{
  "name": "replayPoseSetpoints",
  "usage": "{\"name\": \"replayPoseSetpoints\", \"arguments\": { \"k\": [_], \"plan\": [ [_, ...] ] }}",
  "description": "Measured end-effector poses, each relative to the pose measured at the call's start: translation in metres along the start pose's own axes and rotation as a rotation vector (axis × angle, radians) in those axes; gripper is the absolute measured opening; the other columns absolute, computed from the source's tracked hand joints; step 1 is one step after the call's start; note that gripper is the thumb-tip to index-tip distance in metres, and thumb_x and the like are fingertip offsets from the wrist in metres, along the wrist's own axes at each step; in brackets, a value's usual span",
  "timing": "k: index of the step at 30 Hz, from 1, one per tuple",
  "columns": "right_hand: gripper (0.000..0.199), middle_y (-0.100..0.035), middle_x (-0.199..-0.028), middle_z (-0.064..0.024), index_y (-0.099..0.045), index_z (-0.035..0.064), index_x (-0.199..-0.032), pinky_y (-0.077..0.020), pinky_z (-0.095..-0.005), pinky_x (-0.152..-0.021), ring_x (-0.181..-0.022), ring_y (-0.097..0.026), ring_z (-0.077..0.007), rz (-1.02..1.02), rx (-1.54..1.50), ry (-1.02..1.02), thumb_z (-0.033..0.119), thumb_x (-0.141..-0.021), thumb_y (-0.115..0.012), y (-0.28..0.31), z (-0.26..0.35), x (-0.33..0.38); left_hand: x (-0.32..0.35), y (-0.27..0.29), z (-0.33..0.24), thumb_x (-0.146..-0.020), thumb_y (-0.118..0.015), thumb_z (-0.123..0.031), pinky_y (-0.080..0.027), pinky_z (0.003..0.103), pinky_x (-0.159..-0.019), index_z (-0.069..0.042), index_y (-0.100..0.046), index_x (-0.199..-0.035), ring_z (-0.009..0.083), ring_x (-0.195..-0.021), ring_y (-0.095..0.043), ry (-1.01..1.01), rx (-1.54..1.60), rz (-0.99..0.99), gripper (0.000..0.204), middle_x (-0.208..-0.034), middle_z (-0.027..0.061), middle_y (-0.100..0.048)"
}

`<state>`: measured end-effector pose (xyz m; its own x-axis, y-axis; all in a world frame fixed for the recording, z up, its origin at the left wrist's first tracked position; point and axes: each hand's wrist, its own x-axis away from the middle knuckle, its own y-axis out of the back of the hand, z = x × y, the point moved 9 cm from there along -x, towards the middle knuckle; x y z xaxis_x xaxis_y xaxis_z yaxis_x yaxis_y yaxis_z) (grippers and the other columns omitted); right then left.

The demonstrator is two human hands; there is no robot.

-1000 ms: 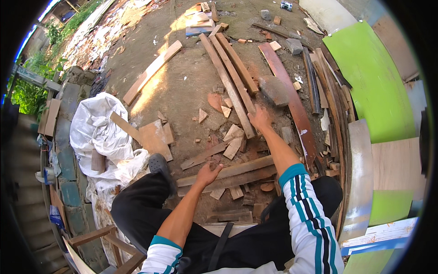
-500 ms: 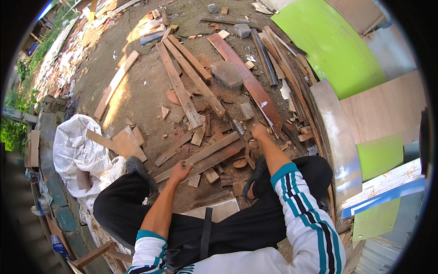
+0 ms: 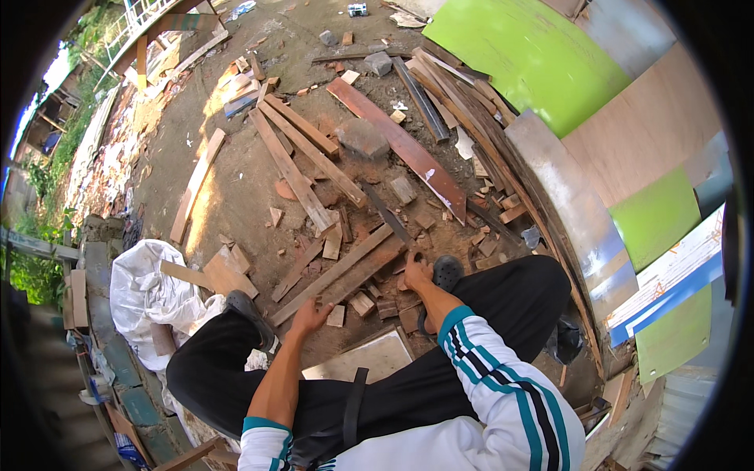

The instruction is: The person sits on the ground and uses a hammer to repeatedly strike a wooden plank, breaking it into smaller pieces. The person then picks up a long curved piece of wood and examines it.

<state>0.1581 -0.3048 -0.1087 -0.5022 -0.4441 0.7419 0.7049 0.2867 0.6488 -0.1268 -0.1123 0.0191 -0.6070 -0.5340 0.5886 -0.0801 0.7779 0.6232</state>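
A wooden plank (image 3: 345,268) lies slantwise on the ground between my feet, with a second, darker plank (image 3: 369,271) along its near side. My left hand (image 3: 312,315) grips the first plank near its lower left end, thumb on top. At its upper right end, a long dark tool with a narrow flat blade (image 3: 385,213) crosses close by, pointing away from me to the left. My right hand (image 3: 416,272) is closed at the near end of this tool; the handle is hidden, so whether it is a saw or a machete is unclear.
Several loose boards (image 3: 310,149) and a reddish-brown board (image 3: 400,145) lie ahead. A grey stone block (image 3: 361,139) sits between them. Left is a white sack (image 3: 149,294); right are long strips (image 3: 503,145) and green sheets (image 3: 534,59). A pale board (image 3: 369,357) lies between my legs.
My right hand has come nearer to my body, and more of the dark blade shows beyond it. My left hand stays on the plank. The whole view has shifted slightly.
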Motion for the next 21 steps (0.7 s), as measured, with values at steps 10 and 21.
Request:
{"name": "replayPoseSetpoints", "arguments": {
  "k": [10, 21],
  "plan": [
    [0.09, -0.051, -0.144, -0.0247, -0.019, 0.0036, -0.156, -0.0249, -0.0504, -0.116, -0.143, -0.035, -0.0397, -0.003, -0.133, -0.109, 0.032, -0.089, -0.072, 0.034, 0.025, 0.028, 0.059, 0.016, 0.059, -0.089, -0.062, -0.058, -0.049, 0.042, -0.099, 0.007, -0.05, -0.138, 0.0369, -0.118, -0.063, 0.141, -0.047, -0.02, 0.083, -0.127, 0.028, -0.063],
    [0.084, -0.06, -0.126, -0.025, -0.025, 0.0034, -0.153, -0.0343, -0.0476, -0.096, -0.122, -0.047, -0.0406, -0.295, 0.198, -0.189, 0.034, -0.09, -0.071, 0.067, 0.015, 0.013, 0.071, 0.035, 0.007, -0.093, -0.063, -0.05, -0.05, 0.041, -0.098, 0.007, -0.049, -0.138, 0.0359, -0.114, -0.065, -0.003, 0.069, -0.13, 0.074, -0.124, 0.0272, -0.065]
  ]
}}
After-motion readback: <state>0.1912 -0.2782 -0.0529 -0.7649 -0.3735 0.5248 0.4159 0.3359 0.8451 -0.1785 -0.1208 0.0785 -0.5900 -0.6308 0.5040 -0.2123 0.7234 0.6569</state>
